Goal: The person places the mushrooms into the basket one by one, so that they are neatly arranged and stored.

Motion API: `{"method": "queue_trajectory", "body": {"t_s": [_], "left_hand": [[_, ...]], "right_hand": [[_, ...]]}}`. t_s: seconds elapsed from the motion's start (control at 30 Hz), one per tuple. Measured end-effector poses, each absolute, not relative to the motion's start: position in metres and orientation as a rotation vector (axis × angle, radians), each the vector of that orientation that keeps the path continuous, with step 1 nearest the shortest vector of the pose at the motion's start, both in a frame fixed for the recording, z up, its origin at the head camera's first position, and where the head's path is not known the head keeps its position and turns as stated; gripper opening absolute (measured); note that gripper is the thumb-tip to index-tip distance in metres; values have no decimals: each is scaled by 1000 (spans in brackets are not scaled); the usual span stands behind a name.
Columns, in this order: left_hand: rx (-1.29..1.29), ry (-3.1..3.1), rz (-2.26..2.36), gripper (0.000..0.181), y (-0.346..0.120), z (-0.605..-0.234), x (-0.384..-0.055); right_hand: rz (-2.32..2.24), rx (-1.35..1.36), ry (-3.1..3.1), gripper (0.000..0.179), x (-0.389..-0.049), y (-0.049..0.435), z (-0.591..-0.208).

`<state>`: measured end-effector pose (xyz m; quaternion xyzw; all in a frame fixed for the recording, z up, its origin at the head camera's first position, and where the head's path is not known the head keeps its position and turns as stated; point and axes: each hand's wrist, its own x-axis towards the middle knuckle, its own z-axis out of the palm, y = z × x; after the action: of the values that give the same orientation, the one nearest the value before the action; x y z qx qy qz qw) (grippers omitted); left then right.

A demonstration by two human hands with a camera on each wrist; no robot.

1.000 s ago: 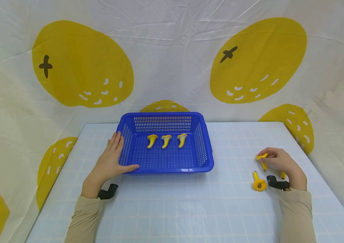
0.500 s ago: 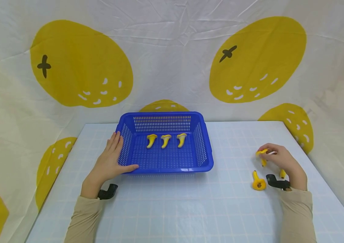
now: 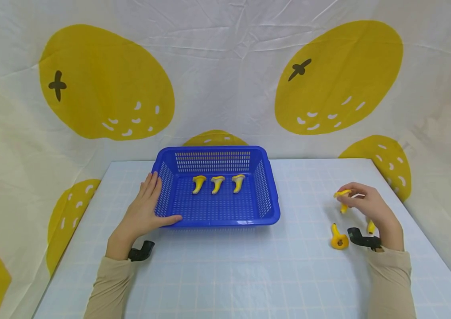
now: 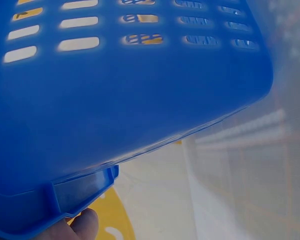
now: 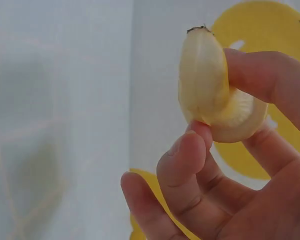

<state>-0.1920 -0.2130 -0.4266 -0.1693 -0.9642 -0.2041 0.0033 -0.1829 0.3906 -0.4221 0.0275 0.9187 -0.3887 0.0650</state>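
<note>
My left hand (image 3: 144,209) rests at the near left corner of a blue plastic basket (image 3: 225,223), its fingers extended along the left rim and the thumb lying over the front rim. Three yellow mushrooms (image 3: 218,184), chanterelle-like with flared caps, lie in a row on the basket floor. On the right, my right hand (image 3: 363,202) pinches another such mushroom (image 3: 343,207) by thumb and fingers, holding it cap up above the table. In the right wrist view, the mushroom's pale stem (image 5: 202,75) shows a dark cut end. The left wrist view mostly shows the basket's outer wall (image 4: 130,95).
Two more yellow mushrooms lie on the table near the right wrist: one mushroom (image 3: 339,241) left of it, another mushroom (image 3: 371,227) partly hidden beside the forearm. A checked light-blue cloth (image 3: 245,274) covers the table. Behind hangs a fabric backdrop (image 3: 225,88) with large yellow fruit.
My right hand has risen and moved slightly away from me with the pinched mushroom, lifting it from beside the others. The left hand and basket have stayed in place.
</note>
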Motion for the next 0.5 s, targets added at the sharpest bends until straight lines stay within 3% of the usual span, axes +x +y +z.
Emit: {"method": "queue_trajectory", "body": {"t_s": [0.5], "left_hand": [[-536, -3014, -647, 131, -213, -427, -193]], "right_hand": [[-1313, 140, 2799, 48, -180, 369, -403]]}}
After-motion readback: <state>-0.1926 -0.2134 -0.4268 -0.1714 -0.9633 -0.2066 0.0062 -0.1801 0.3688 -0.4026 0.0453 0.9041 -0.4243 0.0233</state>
